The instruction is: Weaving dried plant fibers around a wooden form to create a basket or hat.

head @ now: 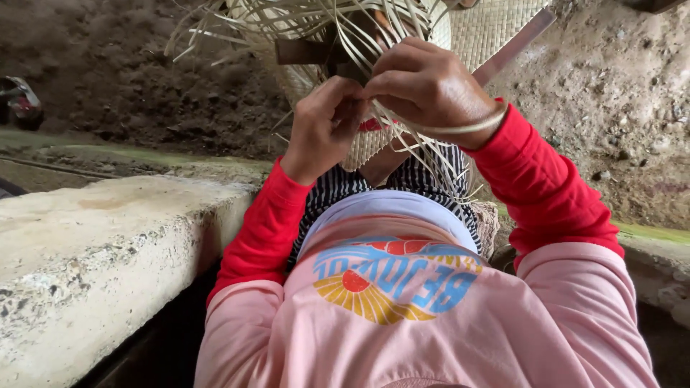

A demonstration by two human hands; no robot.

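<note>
A partly woven mat of pale straw strips point(489, 29) lies over my lap, with many loose strips point(338, 29) fanning out at its edge. My left hand point(323, 126) pinches a few strips between thumb and fingers. Just to its right, touching it, my right hand point(424, 86) is closed on other strips, and one strip curves around my right wrist. Both arms are in red sleeves under a pink shirt point(402, 309). A striped black and white cloth point(338, 187) covers my legs under the weave.
A rough concrete ledge point(93, 251) runs along my left side. Bare earth point(618, 86) lies ahead and to the right. A dark wooden piece point(302, 52) sits under the loose strips. A small dark and red object point(21, 100) lies far left.
</note>
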